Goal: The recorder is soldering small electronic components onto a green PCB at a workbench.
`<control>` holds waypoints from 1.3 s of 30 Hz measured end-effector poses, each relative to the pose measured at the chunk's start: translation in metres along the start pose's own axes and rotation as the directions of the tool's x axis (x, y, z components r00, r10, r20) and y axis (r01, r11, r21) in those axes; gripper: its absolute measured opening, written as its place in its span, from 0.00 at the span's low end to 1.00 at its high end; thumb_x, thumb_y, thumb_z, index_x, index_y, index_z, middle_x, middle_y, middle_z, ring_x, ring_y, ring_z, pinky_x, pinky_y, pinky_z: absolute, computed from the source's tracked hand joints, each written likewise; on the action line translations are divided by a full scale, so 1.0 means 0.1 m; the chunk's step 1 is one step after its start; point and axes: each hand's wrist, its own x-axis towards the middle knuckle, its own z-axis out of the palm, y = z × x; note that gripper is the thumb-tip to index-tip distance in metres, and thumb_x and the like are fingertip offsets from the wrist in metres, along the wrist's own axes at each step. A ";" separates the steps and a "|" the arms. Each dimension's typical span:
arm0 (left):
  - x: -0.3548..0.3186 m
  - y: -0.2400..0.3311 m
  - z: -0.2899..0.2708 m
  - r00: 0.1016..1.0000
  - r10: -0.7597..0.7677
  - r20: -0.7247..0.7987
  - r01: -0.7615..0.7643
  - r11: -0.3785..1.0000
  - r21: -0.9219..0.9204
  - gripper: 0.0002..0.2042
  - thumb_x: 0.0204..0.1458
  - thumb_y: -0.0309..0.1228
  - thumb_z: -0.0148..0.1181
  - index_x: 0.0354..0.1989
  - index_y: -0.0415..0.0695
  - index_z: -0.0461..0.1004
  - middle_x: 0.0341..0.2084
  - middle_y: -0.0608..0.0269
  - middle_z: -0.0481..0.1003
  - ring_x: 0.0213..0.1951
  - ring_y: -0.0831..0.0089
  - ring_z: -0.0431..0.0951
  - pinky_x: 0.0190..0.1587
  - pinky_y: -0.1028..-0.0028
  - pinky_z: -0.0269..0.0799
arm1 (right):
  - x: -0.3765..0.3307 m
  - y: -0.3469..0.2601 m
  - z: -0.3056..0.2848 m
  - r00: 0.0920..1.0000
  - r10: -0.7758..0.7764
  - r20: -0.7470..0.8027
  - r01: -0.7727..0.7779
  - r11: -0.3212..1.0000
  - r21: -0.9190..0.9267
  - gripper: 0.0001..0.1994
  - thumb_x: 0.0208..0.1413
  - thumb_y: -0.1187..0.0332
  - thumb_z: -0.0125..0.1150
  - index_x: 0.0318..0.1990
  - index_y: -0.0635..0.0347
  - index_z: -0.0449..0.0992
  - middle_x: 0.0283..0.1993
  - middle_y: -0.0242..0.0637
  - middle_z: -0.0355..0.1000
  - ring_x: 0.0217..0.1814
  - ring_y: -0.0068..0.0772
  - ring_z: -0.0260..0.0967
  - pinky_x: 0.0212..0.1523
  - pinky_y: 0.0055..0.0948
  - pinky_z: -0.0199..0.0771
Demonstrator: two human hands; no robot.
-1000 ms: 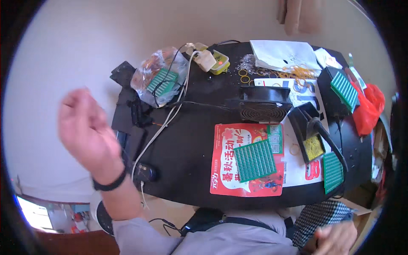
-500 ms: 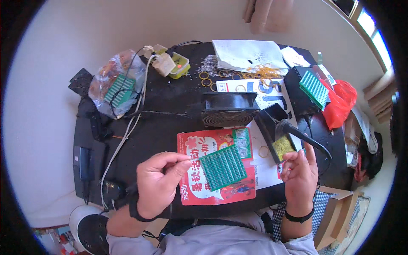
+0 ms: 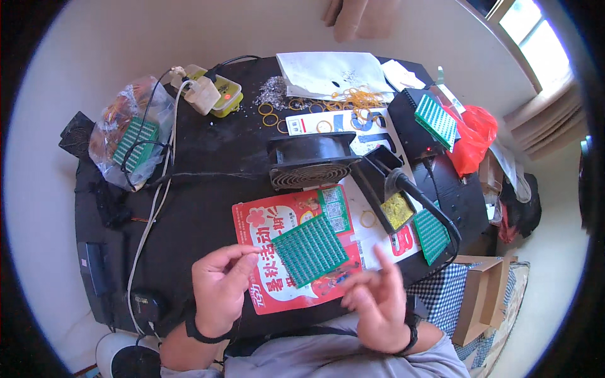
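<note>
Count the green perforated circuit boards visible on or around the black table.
4: one on the red leaflet, one at the table's right edge, one atop the black box, one inside the plastic bag. More may be hidden.

A circuit board [image 3: 310, 249] lies on a leaflet [image 3: 277, 264] at the surface's [image 3: 208, 208] six o'clock edge. A fan [image 3: 309, 162] sits at its twelve o'clock, a soldering-iron stand [image 3: 391, 198] at two o'clock, a bag [image 3: 126, 148] at ten o'clock.
</note>
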 end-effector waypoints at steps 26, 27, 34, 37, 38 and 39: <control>-0.01 0.08 -0.03 0.931 0.362 0.054 -0.341 0.805 0.486 0.05 0.49 0.19 0.58 0.33 0.35 0.77 0.21 0.64 0.71 0.24 0.83 0.70 0.24 0.83 0.63 | 0.69 0.00 -0.46 0.549 -0.816 0.182 0.586 0.220 -0.780 0.11 0.50 0.82 0.54 0.43 0.65 0.71 0.34 0.46 0.69 0.30 0.41 0.67 0.33 0.35 0.69; 0.00 0.05 -0.02 0.926 0.376 0.041 -0.350 0.810 0.471 0.04 0.48 0.19 0.58 0.32 0.35 0.77 0.20 0.64 0.71 0.22 0.83 0.69 0.23 0.83 0.62 | 0.73 0.01 -0.45 0.584 -0.765 0.272 0.509 0.084 -0.857 0.13 0.51 0.77 0.59 0.45 0.64 0.72 0.32 0.45 0.70 0.32 0.37 0.69 0.36 0.31 0.70; 0.03 0.01 -0.01 0.917 0.399 0.016 -0.352 0.789 0.503 0.03 0.46 0.18 0.60 0.30 0.35 0.75 0.20 0.62 0.72 0.22 0.81 0.71 0.23 0.82 0.62 | 0.83 0.07 -0.35 0.644 -0.723 0.251 0.536 0.191 -0.822 0.17 0.49 0.82 0.56 0.49 0.65 0.69 0.31 0.46 0.70 0.29 0.42 0.68 0.32 0.34 0.69; 0.07 0.03 0.00 0.888 0.455 0.066 -0.412 0.723 0.555 0.03 0.45 0.17 0.60 0.29 0.35 0.75 0.19 0.62 0.71 0.21 0.80 0.70 0.22 0.81 0.62 | 0.75 0.14 -0.47 0.700 -0.698 0.150 0.474 0.298 -0.829 0.15 0.51 0.79 0.56 0.47 0.66 0.68 0.34 0.46 0.69 0.33 0.40 0.68 0.36 0.33 0.69; 0.08 0.03 0.00 0.875 0.476 0.087 -0.435 0.697 0.570 0.03 0.45 0.17 0.61 0.28 0.36 0.75 0.18 0.62 0.71 0.20 0.79 0.70 0.22 0.80 0.62 | 0.70 0.22 -0.50 0.649 -0.760 0.043 0.461 0.347 -0.817 0.13 0.53 0.77 0.55 0.47 0.67 0.68 0.36 0.45 0.69 0.36 0.39 0.68 0.38 0.32 0.69; 0.08 0.02 0.02 0.880 0.466 0.087 -0.423 0.688 0.590 0.03 0.44 0.18 0.61 0.28 0.36 0.76 0.17 0.63 0.70 0.19 0.79 0.69 0.21 0.80 0.61 | 0.65 0.28 -0.52 0.602 -0.797 -0.042 0.455 0.386 -0.802 0.12 0.54 0.76 0.55 0.46 0.68 0.68 0.38 0.45 0.68 0.39 0.38 0.68 0.41 0.31 0.69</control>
